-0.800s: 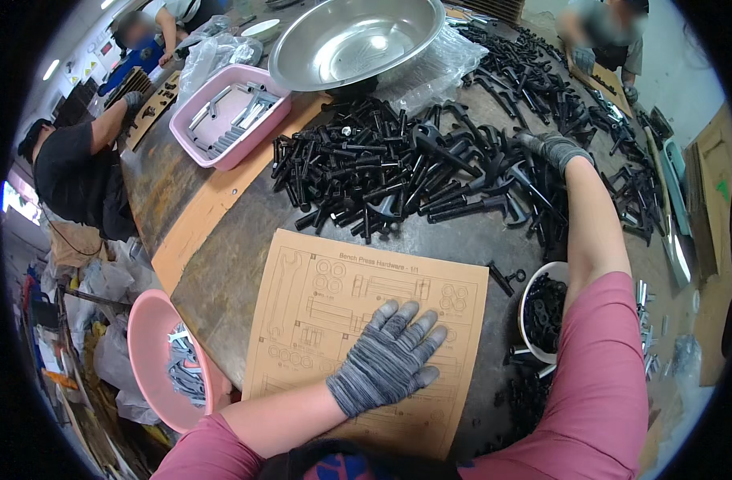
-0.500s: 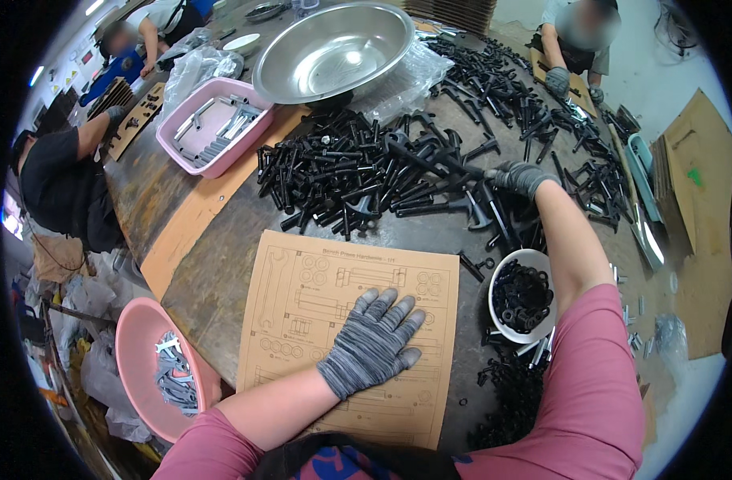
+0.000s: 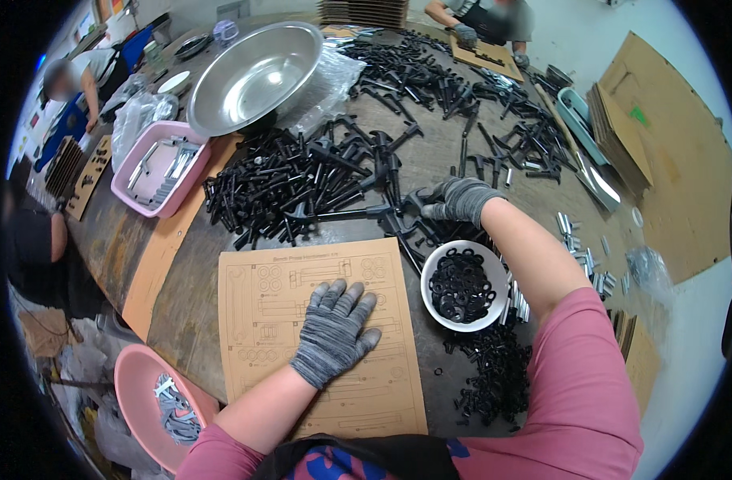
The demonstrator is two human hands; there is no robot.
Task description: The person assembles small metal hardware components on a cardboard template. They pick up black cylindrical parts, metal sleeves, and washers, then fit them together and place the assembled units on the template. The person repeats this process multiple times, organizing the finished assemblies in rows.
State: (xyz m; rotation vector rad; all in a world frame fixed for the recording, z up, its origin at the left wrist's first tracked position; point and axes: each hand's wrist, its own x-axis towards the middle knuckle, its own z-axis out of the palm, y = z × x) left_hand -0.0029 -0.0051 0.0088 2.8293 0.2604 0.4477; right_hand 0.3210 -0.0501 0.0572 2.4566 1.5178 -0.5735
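Observation:
Fingers spread, my left hand in a grey striped glove lies flat on a brown cardboard sheet printed with outline drawings of hardware. My right hand, gloved alike, is over the right side of the black parts, beyond a white bowl. Its fingers are curled against a black T-headed bolt; part of their grip is hidden. Left of it spreads a pile of black bolts, with longer T-headed pieces lying across its right side. The white bowl holds black washers.
A steel basin and a pink tray of metal tubes stand at the far left. A pink tub of wrenches sits at the lower left. Small black fasteners lie below the bowl. Other people work around the table.
My right hand has moved left and closer to the bowl, among the black T-headed pieces. My left hand stays flat on the sheet. The whole view has swung.

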